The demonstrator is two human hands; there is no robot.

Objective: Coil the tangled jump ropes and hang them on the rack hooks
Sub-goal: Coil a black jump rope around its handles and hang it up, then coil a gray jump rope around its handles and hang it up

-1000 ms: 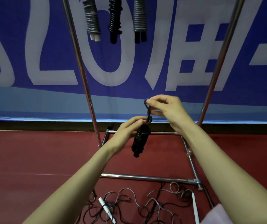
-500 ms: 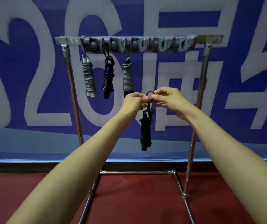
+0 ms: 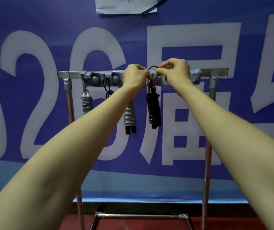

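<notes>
A coiled black jump rope (image 3: 153, 110) hangs from a small loop that both hands pinch at the rack's hook bar (image 3: 76, 75). My left hand (image 3: 135, 77) pinches the loop's left side and my right hand (image 3: 174, 72) its right side, right in front of a hook. Whether the loop sits on that hook is hidden by the fingers. Three coiled ropes hang to the left: a grey one (image 3: 86, 103), a black one (image 3: 108, 92) mostly behind my left forearm, and a grey one with black handles (image 3: 130, 118).
The metal rack stands on a red floor (image 3: 133, 224) against a blue banner with white lettering. Its right post (image 3: 207, 163) and base bar (image 3: 141, 216) show between my arms. A white paper (image 3: 126, 4) is taped high on the banner.
Both hands rose with the black coiled rope from near the floor to the hook bar. The view tilted up, so the tangled ropes on the floor dropped out of sight.
</notes>
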